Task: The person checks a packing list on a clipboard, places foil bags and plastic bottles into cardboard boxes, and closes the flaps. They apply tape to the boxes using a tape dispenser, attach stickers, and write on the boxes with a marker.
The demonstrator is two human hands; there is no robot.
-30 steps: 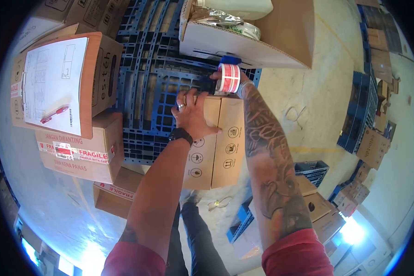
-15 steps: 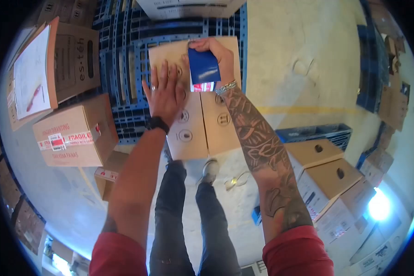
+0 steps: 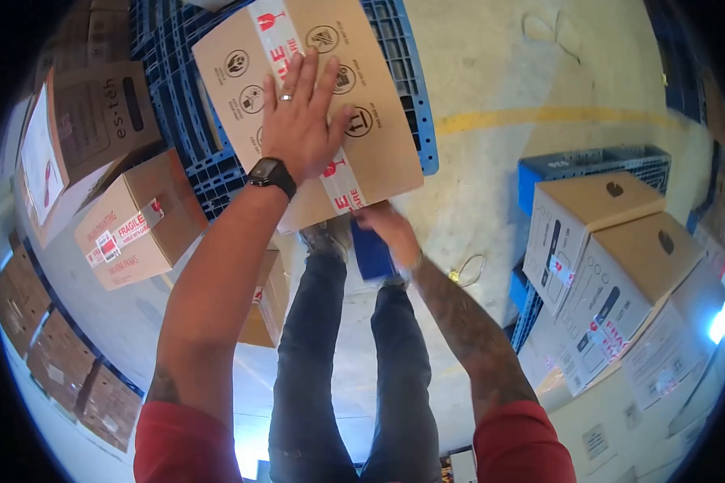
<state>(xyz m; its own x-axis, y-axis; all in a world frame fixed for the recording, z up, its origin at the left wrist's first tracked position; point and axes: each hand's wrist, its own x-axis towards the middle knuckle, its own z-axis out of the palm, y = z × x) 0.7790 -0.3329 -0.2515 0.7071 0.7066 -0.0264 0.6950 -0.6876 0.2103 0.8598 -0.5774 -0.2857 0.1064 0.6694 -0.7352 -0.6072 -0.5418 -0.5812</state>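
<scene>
Pale floor (image 3: 491, 72) spreads toward one o'clock; at twelve, the carton (image 3: 387, 137) lies over a blue pallet (image 3: 423, 149). Laying tape (image 3: 342, 189) looks in hand: left hand (image 3: 302, 133) flat, fingers apart; blurred right hand (image 3: 391, 229) probably clamped round the blue dispenser (image 3: 372, 253). Next calls for steady tension at the six-o'clock edge.

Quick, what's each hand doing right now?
Left hand: open, fingers spread, palm down on the box.
Right hand: closed, holding the blue tape dispenser by the box's near edge.
</scene>
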